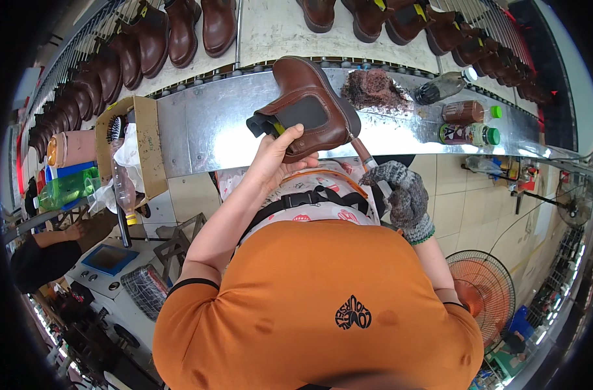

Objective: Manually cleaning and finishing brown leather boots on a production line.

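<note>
A brown ankle boot [316, 133] with a dark elastic side panel is tilted on its side over the metal ledge, its dark sole toward the right. My bare left hand [278, 157] is closed on the boot's upper, with the thumb pressed near the elastic panel. In a grey knitted glove, my right hand [400, 195] grips a slim brush-like tool [361, 151] with a brown shaft. The tool's tip meets the boot's lower edge near the sole; whether it has bristles is too small to tell.
A brown-stained sponge-like block [374, 90] lies on foil behind the boot. Several bottles [465, 112] lie at the right end of the metal ledge [205, 123]. An open cardboard box [152, 146] stands at left. Rows of brown boots [140, 42] line the conveyor beyond. A fan [482, 286] is at lower right.
</note>
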### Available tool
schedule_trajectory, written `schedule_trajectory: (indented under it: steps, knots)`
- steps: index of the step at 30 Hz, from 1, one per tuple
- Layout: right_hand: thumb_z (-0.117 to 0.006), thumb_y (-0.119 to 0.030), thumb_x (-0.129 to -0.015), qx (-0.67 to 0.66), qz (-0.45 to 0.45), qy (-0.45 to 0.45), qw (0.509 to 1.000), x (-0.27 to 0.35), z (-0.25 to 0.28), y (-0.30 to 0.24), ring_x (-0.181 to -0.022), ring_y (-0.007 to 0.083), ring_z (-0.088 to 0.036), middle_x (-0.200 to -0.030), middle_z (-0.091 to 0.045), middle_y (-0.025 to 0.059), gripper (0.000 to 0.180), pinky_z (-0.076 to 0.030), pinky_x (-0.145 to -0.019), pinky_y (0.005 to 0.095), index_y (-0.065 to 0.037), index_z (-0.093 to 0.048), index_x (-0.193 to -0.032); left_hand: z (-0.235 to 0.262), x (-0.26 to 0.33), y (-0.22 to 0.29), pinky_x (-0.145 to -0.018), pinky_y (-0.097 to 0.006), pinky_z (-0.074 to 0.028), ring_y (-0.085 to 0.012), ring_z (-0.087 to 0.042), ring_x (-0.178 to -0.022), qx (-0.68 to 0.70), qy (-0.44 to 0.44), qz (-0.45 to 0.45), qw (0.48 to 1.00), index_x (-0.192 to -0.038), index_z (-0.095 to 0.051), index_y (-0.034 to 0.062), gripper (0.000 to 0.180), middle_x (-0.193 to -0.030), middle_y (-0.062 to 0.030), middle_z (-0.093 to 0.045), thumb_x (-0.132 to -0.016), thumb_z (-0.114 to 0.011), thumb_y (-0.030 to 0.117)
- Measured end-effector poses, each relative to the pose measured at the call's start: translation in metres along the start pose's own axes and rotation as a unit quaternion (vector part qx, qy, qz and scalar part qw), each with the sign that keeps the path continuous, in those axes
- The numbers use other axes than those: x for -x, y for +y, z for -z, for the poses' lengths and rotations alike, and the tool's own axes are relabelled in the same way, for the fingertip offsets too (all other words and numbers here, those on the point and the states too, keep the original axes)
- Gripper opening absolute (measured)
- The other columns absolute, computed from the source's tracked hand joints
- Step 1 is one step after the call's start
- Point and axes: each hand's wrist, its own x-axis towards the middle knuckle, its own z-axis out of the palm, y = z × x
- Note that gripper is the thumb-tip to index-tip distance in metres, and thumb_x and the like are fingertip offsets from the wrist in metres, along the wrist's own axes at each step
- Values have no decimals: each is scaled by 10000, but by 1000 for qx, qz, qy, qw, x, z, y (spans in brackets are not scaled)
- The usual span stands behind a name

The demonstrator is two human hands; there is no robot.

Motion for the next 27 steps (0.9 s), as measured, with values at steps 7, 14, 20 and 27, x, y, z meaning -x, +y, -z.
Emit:
schedule_trajectory:
  steps: [7, 14, 20, 27]
  knots:
    - [-475, -282, -804, -17, 54, 31, 998, 0, -2, -4, -805, 293, -625, -863, -653, 129, 331, -490, -737, 359, -13, -651, -883, 2, -5, 7, -469, -161, -549, -186, -673, -621, 119, -41, -13, 992, -1017, -550, -103, 473, -771, -197, -651, -879, -581, 348]
    - [-551, 32, -762, -306, -142, 30, 941, 6, 17, -3, -638, 161, -597, -847, -637, 90, 380, -475, -573, 244, -55, -575, -1131, 13, -7, 23, -443, -146, -537, -162, -657, -578, 158, -64, -24, 985, -1036, -552, -84, 458, -766, -204, -650, -898, -550, 352]
    - [-589, 51, -750, -367, -183, 110, 905, -13, -11, 33, -604, 100, -526, -801, -537, 34, 758, -485, -513, 235, -87, -238, -1408, 34, -76, 83, -389, -150, -466, -131, -626, -542, -4, -50, -97, 994, -1062, -557, -10, 432, -778, -171, -656, -877, -559, 380]
    - [-503, 22, -848, -546, -144, 195, 802, -40, -91, 136, -665, 96, -507, -880, -522, 26, 563, -479, -600, 266, -116, -307, -1358, 24, -204, 183, -400, -216, -516, -225, -657, -567, -92, 122, -150, 977, -1065, -523, -20, 464, -890, -136, -631, -756, -701, 277]
